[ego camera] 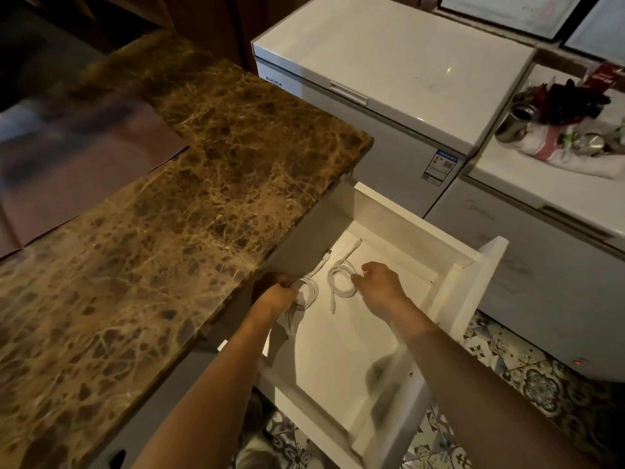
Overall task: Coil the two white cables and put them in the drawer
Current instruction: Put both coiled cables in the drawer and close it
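Two thin white cables, each coiled, lay on the floor of the open white drawer (449,292), toward its back: one coil (309,292) pinched in your left hand (279,296), the other (341,280) touched by your right hand (380,286), fingers curled. Placing looked nearly finished; next you needed to let go, withdraw, and probably shut the drawer beneath the brown marble countertop (152,231).

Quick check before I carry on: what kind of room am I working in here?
Probably a home kitchen or utility corner: a marble countertop, a white chest freezer beside it, and patterned floor tiles under the open drawer.
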`<state>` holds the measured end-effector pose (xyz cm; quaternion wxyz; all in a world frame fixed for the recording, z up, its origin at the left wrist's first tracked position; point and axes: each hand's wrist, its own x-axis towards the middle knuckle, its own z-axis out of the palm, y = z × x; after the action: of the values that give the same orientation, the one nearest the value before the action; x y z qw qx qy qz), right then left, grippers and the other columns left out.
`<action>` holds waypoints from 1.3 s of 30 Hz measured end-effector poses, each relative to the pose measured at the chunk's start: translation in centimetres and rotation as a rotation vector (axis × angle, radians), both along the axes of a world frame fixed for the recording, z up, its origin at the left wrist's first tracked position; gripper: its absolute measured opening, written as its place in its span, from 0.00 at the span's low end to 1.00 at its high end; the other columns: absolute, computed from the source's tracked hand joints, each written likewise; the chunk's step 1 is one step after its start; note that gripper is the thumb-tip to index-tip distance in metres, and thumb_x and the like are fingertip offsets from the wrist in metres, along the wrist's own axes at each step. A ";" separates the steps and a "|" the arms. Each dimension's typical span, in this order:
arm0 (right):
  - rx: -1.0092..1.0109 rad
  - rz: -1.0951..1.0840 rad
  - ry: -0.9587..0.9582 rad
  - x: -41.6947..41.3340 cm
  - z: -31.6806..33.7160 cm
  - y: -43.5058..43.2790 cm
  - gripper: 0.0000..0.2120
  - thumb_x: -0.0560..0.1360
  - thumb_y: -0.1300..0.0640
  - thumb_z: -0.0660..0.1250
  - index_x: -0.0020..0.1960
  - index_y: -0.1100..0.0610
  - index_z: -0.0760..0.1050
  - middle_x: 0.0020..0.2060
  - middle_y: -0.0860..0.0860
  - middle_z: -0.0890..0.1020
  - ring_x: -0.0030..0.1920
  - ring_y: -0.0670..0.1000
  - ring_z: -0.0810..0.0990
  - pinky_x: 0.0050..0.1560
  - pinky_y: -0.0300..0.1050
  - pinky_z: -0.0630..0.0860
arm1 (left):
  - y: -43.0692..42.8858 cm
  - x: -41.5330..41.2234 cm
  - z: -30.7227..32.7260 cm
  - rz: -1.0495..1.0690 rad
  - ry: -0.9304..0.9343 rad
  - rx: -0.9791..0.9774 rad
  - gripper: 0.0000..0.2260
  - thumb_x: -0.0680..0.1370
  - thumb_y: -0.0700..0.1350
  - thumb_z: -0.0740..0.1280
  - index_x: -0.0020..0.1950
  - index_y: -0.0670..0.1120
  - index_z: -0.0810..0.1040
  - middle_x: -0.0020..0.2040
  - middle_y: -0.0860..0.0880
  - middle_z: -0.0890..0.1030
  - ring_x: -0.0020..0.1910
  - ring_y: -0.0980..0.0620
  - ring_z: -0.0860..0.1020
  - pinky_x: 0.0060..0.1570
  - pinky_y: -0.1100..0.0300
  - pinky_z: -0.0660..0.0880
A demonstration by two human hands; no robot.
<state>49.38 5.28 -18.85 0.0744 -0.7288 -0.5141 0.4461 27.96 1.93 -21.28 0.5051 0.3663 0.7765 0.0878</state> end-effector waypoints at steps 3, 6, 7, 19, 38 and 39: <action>0.041 -0.009 0.032 0.5 1.8 -0.9 0.25 0.79 0.49 0.66 0.74 0.56 0.71 0.72 0.55 0.76 0.69 0.58 0.75 0.69 0.54 0.72 | -2.0 0.5 2.5 -0.002 -0.025 0.154 0.16 0.81 0.53 0.66 0.65 0.47 0.81 0.61 0.47 0.84 0.62 0.47 0.81 0.60 0.57 0.74; 0.123 0.000 0.062 1.3 4.3 -2.1 0.23 0.81 0.51 0.64 0.74 0.55 0.72 0.71 0.53 0.77 0.69 0.55 0.76 0.62 0.44 0.69 | -4.2 2.5 4.7 0.103 -0.124 0.309 0.13 0.78 0.50 0.71 0.62 0.49 0.84 0.54 0.49 0.87 0.54 0.50 0.84 0.60 0.53 0.80; 0.156 -0.009 0.084 1.6 5.1 -2.7 0.22 0.81 0.51 0.64 0.73 0.55 0.73 0.71 0.53 0.77 0.69 0.54 0.76 0.59 0.41 0.68 | -5.0 3.3 5.3 0.106 -0.160 0.321 0.15 0.78 0.50 0.72 0.63 0.50 0.84 0.52 0.50 0.87 0.51 0.51 0.84 0.59 0.52 0.81; 0.444 -0.361 0.266 3.3 9.3 -15.0 0.17 0.80 0.56 0.68 0.69 0.53 0.77 0.64 0.48 0.82 0.61 0.45 0.80 0.61 0.42 0.76 | -11.7 3.6 9.2 -0.112 -0.227 0.229 0.09 0.80 0.45 0.69 0.60 0.47 0.84 0.61 0.46 0.84 0.62 0.46 0.80 0.67 0.48 0.75; 0.450 -0.819 0.454 -2.3 9.9 -30.2 0.16 0.82 0.63 0.64 0.70 0.59 0.75 0.60 0.48 0.81 0.54 0.40 0.79 0.46 0.25 0.72 | -28.8 6.2 11.6 0.963 -1.286 -0.584 0.33 0.85 0.59 0.52 0.70 0.28 0.69 0.66 0.28 0.76 0.62 0.32 0.77 0.49 0.41 0.82; 0.456 -0.835 0.457 -2.6 9.8 -30.3 0.14 0.82 0.64 0.63 0.66 0.57 0.77 0.55 0.44 0.81 0.49 0.36 0.79 0.43 0.24 0.73 | -28.7 6.1 11.6 0.994 -1.305 -0.597 0.32 0.85 0.58 0.53 0.71 0.28 0.68 0.68 0.29 0.75 0.66 0.32 0.76 0.49 0.41 0.80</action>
<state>46.79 -25.07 -9.05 0.5127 -0.7210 -0.2347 0.4027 34.06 -26.74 -9.64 0.8270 -0.2860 0.3926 0.2832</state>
